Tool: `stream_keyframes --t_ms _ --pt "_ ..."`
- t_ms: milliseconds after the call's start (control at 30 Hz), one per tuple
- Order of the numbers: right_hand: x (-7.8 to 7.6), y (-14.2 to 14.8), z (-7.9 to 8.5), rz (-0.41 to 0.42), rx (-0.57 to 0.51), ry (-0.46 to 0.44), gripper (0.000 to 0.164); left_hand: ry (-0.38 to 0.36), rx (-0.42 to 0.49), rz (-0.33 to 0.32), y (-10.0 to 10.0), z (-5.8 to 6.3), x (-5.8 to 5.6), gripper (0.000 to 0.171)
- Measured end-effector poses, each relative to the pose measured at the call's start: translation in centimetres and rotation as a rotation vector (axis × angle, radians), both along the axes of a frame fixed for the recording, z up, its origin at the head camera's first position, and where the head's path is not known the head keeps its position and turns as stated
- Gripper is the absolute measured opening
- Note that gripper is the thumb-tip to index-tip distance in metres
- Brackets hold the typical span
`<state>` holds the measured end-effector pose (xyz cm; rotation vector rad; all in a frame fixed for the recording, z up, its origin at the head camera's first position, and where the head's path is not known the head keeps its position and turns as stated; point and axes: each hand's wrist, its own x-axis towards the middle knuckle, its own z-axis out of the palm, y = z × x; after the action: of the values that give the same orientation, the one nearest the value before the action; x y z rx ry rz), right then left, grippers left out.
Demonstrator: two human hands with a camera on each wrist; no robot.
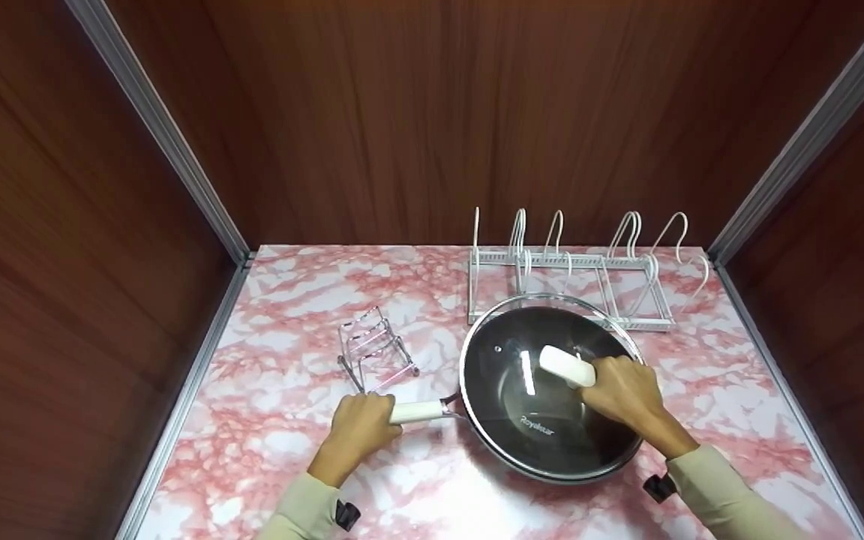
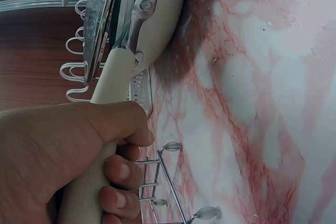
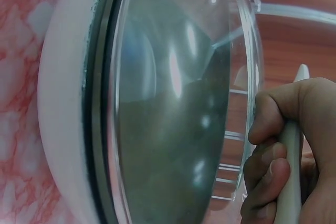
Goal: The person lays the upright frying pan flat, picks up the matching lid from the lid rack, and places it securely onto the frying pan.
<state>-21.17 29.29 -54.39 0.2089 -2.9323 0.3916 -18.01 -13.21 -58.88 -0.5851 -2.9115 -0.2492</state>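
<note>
A cream-coloured frying pan is low over the marbled table in the middle of the head view. My left hand grips its long white handle, fingers wrapped round it. Over the pan lies a clear glass lid with a metal rim and the word Royalstar on it. The fingers of my right hand curl round the lid's white handle. The lid's far rim reaches beyond the dark interior; whether it sits flat I cannot tell.
Behind the pan, a white wire rack with several upright loops stands near the back wall. A small chrome wire rack is on the table, just beyond my left hand. Wooden panels enclose both sides.
</note>
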Motion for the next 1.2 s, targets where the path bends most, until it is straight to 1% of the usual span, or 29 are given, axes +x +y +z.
stream_keyframes --t_ms 167,333,500,767,933,1200 --pt "-0.02 0.04 -0.12 -0.004 -0.001 -0.026 0.030 0.008 -0.010 -0.005 -0.04 0.00 0.01 0.030" --pt "-0.01 -0.01 -0.25 -0.003 0.000 -0.025 0.032 0.025 -0.019 -0.005 -0.07 -0.02 -0.03 0.031" --pt "-0.09 -0.15 -0.43 -0.001 -0.001 -0.025 0.033 0.016 -0.016 -0.004 -0.08 0.00 0.00 0.029" --pt "-0.15 -0.19 -0.35 -0.007 0.012 -0.082 0.032 0.011 -0.019 -0.002 -0.09 -0.05 0.05 0.033" --pt "-0.14 -0.22 -0.47 -0.003 0.013 -0.085 0.031 0.025 -0.015 -0.006 -0.11 -0.05 0.07 0.033" --pt "-0.08 -0.29 -0.53 -0.005 0.006 -0.102 0.031 -0.003 -0.015 0.001 -0.04 0.02 0.10 0.033"
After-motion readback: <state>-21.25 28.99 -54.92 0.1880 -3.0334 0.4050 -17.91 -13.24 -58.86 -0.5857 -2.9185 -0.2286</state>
